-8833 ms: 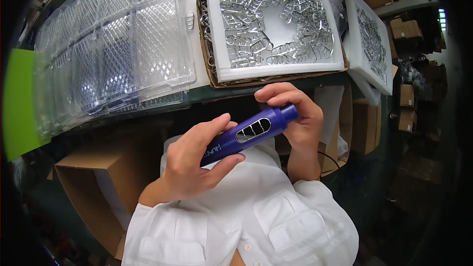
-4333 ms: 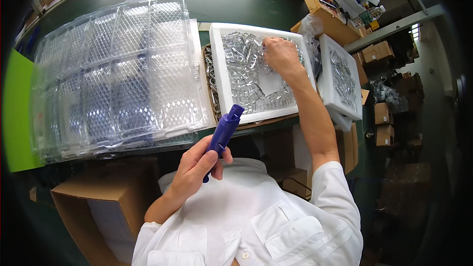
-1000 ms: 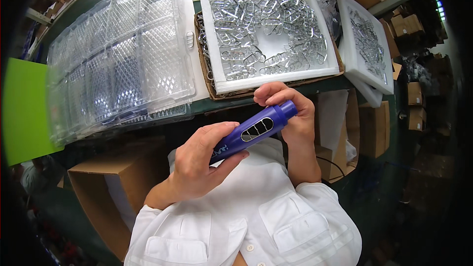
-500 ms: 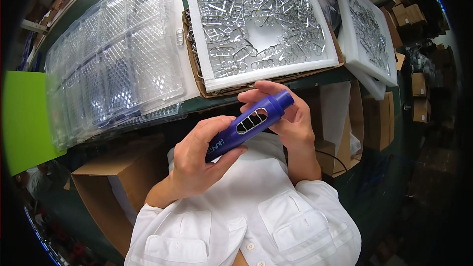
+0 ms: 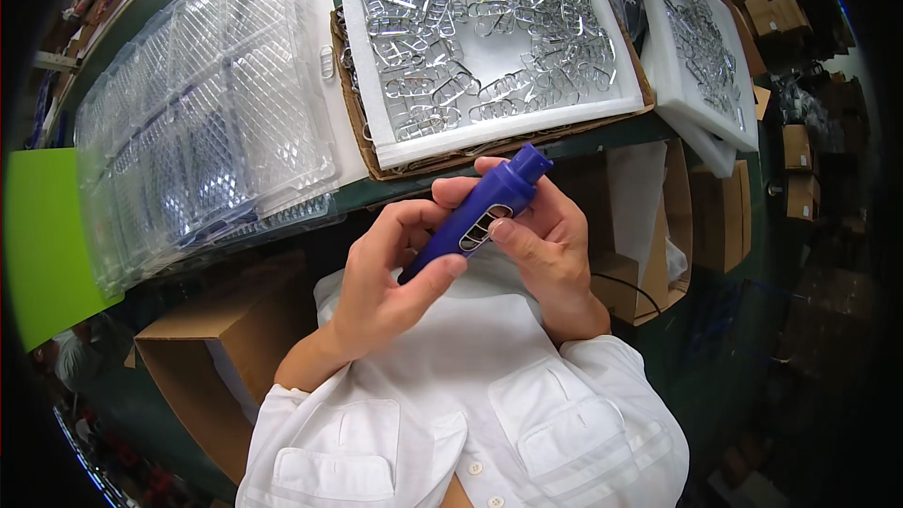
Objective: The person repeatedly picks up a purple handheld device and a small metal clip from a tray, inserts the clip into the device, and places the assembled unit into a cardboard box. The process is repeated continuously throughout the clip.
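A dark-blue plastic cylinder (image 5: 491,192) with a narrower collar at its top end is held slantwise between my hands, in front of my white shirt. A wire piece with crossbars (image 5: 477,231), silvery and oval, sits in the long opening on its side. My left hand (image 5: 384,275) wraps round the lower end, thumb along the near side. Around the upper part is my right hand (image 5: 547,249), fingers behind and thumb pressing on the wire piece's upper end. Beyond the hands, a white foam tray (image 5: 414,152) holds many similar wire pieces.
Clear plastic blister trays (image 5: 202,103) are stacked on the green bench at left. A single wire piece (image 5: 326,62) lies beside them. Another foam tray of wire pieces (image 5: 701,47) leans at right. Open cardboard boxes (image 5: 216,306) stand below the bench edge on both sides.
The cylinder has tilted more upright and rolled, so its opening faces more to the right. My right thumb has come round onto the wire piece.
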`<act>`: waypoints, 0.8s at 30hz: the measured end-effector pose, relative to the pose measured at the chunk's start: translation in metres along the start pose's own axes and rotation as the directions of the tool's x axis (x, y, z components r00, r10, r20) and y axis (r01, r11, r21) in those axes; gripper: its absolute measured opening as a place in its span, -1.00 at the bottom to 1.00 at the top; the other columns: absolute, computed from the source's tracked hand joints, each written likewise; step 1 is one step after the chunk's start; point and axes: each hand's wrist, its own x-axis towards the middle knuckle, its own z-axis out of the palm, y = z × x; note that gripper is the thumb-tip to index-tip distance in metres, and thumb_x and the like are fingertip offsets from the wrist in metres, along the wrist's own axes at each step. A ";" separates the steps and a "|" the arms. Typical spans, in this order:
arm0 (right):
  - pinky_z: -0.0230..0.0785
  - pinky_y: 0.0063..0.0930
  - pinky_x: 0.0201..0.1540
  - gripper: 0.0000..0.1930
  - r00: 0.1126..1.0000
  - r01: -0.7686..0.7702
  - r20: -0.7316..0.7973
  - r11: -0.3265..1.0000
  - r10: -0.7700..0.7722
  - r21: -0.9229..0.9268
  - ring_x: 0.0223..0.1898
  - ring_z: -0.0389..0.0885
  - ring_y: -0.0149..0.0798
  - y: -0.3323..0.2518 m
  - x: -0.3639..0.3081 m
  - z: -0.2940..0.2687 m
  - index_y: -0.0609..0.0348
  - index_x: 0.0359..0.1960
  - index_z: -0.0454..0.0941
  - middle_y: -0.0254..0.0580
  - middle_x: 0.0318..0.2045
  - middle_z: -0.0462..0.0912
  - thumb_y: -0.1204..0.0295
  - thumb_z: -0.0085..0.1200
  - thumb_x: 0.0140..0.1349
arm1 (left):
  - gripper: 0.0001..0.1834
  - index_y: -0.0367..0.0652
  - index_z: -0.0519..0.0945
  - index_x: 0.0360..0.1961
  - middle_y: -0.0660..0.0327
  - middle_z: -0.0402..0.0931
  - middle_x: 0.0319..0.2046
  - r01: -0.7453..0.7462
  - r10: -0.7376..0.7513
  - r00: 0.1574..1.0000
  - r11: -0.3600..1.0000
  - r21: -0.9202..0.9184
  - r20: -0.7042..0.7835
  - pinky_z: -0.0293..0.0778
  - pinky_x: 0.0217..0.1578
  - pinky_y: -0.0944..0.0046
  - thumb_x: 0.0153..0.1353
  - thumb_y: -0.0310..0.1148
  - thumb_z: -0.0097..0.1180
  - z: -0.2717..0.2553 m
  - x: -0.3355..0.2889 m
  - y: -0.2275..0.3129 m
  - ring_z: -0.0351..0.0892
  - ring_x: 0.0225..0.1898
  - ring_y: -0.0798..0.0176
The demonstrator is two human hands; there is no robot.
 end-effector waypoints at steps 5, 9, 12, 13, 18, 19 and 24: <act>0.41 -0.20 0.38 -0.48 1.000 0.024 -0.017 0.994 -0.026 -0.105 0.34 0.53 -0.09 0.005 -0.004 0.006 0.39 0.44 0.21 0.24 0.33 0.52 0.52 0.07 0.53 | -0.59 -0.38 0.49 0.18 0.17 0.66 -0.26 -0.027 0.019 0.991 0.998 0.055 0.134 0.60 -0.22 0.31 0.38 -0.43 0.23 -0.008 0.011 -0.014 0.64 -0.25 0.39; 0.44 -0.23 0.35 -0.49 0.999 0.042 -0.005 0.989 -0.043 -0.143 0.34 0.53 -0.13 0.007 -0.006 0.005 0.36 0.43 0.21 0.21 0.35 0.51 0.50 0.05 0.54 | -0.64 -0.38 0.50 0.16 0.21 0.65 -0.34 0.107 -0.087 0.984 0.985 -0.133 0.152 0.52 -0.34 0.38 0.42 -0.42 0.14 0.000 0.010 -0.011 0.60 -0.39 0.42; 0.49 -0.28 0.30 -0.47 1.000 -0.007 -0.020 0.994 0.005 -0.110 0.30 0.56 -0.18 0.008 -0.008 0.004 0.33 0.45 0.19 0.20 0.35 0.50 0.54 0.06 0.52 | -0.65 -0.38 0.51 0.14 0.24 0.62 -0.40 0.205 -0.176 0.974 0.954 -0.219 0.144 0.46 -0.40 0.40 0.41 -0.41 0.13 0.004 0.008 -0.003 0.54 -0.45 0.46; 0.51 -0.30 0.28 -0.46 1.000 -0.011 -0.024 0.993 0.009 -0.113 0.28 0.57 -0.19 0.009 -0.008 0.004 0.32 0.45 0.18 0.20 0.35 0.50 0.56 0.07 0.51 | -0.65 -0.38 0.52 0.14 0.25 0.61 -0.42 0.215 -0.188 0.972 0.953 -0.211 0.142 0.44 -0.42 0.41 0.41 -0.41 0.13 0.004 0.008 -0.003 0.52 -0.47 0.47; 0.60 -0.36 0.17 -0.44 0.998 0.009 -0.056 0.981 -0.020 -0.195 0.19 0.63 -0.25 0.017 -0.003 0.007 0.30 0.42 0.17 0.20 0.36 0.49 0.64 0.10 0.45 | -0.61 -0.38 0.50 0.14 0.26 0.58 -0.44 0.178 -0.167 0.976 0.981 -0.075 0.138 0.37 -0.50 0.47 0.44 -0.30 0.11 0.000 0.011 -0.007 0.47 -0.51 0.51; 0.62 -0.36 0.16 -0.44 0.998 0.014 -0.059 0.978 -0.027 -0.210 0.19 0.63 -0.24 0.018 -0.002 0.007 0.30 0.41 0.18 0.20 0.35 0.49 0.64 0.10 0.45 | -0.58 -0.37 0.49 0.15 0.26 0.57 -0.44 0.165 -0.157 0.978 0.985 -0.049 0.134 0.34 -0.54 0.50 0.46 -0.25 0.10 0.000 0.011 -0.011 0.47 -0.53 0.53; 0.67 -0.37 0.09 -0.45 0.999 0.009 -0.040 0.975 -0.019 -0.221 0.15 0.65 -0.23 0.018 -0.006 0.011 0.30 0.41 0.18 0.15 0.26 0.56 0.66 0.08 0.45 | -0.69 -0.40 0.56 0.03 0.30 0.54 -0.49 0.195 -0.181 0.970 0.978 -0.071 0.164 0.35 -0.46 0.43 0.40 -0.37 0.15 -0.005 0.005 -0.017 0.46 -0.48 0.50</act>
